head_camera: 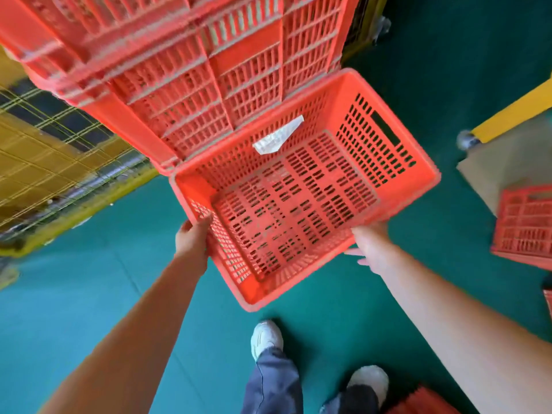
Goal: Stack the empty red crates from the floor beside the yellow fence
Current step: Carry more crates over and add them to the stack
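I carry an empty red crate [298, 204] above the green floor, its mouth turned up toward me. A white paper label [277, 138] sticks to its far inner wall. My left hand [192, 240] grips the crate's left rim, fingers curled over the edge. At the crate's near right side, my right hand [370, 249] reaches under it with its fingers mostly hidden. Right behind the crate rises a tall stack of red crates [185, 55], touching its far edge. The yellow fence [53, 156] runs along the left.
Another red crate [525, 225] lies on its side at the right, next to a cardboard sheet [501, 165] and a yellow cart edge [513, 112] with a caster. A red crate corner [424, 401] shows at the bottom right by my feet [265, 339].
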